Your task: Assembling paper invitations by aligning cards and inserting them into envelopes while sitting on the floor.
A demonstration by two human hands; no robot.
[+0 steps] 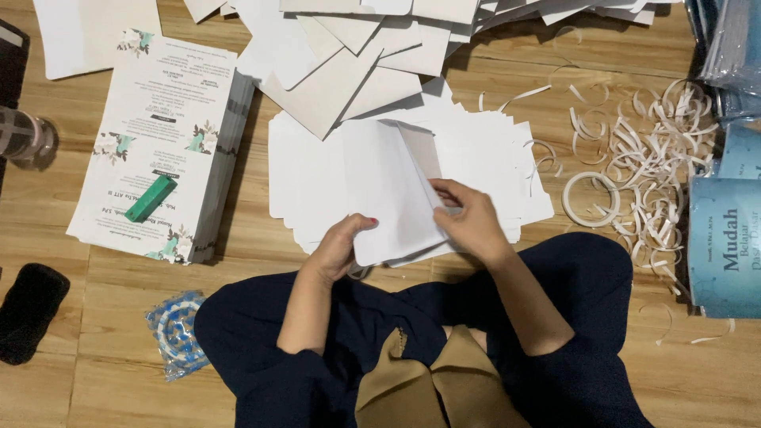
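Folded white sheet [392, 194]: pinched at its lower edge by the left hand [341, 246] and at its right fold by the right hand [472, 222], held over a stack of white paper [309, 182] on the wooden floor [111, 293]. Printed floral cards [154, 143] are stacked at left, weighted by a green block [151, 198]. White paper strips [650, 158] are heaped at right.

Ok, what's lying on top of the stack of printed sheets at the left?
A small green block lies on the stack of printed sheets, near its lower end. Nothing else rests on it. The sheets under the top one show only as edges; their faces are covered.
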